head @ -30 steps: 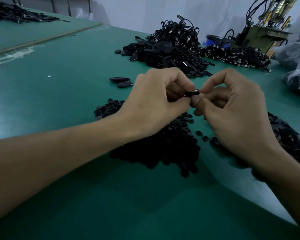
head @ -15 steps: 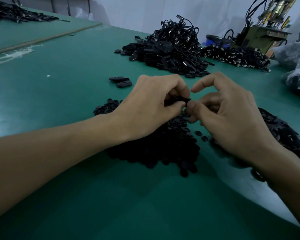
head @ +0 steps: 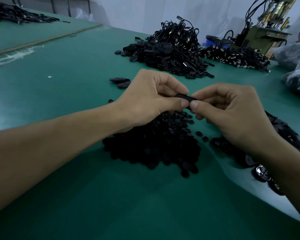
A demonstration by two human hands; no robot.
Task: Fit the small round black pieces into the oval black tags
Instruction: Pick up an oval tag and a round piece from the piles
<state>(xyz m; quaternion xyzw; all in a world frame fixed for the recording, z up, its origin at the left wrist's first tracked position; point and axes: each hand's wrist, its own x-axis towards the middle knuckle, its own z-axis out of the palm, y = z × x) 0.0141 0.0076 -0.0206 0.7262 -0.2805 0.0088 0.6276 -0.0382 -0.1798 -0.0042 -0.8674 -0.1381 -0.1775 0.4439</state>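
Observation:
My left hand [head: 145, 99] and my right hand [head: 232, 115] meet above the green table [head: 76, 70], thumbs touching. Both pinch one oval black tag [head: 184, 97] between thumbs and forefingers; most of it is hidden by the fingers. Whether a small round piece sits in it cannot be seen. Under my hands lies a heap of small round black pieces [head: 156, 144]. More dark tags [head: 284, 134] lie to the right beneath my right wrist.
Two loose oval tags [head: 119, 82] lie left of my left hand. A big pile of corded tags [head: 171, 51] and a second one [head: 235, 57] sit farther back. A machine [head: 263, 32] stands at the back right, plastic bags [head: 298, 66] at the right edge.
Both hands dropped a little toward the heap, then came back up. The right forefinger, raised half a second ago, has curled down onto the tag.

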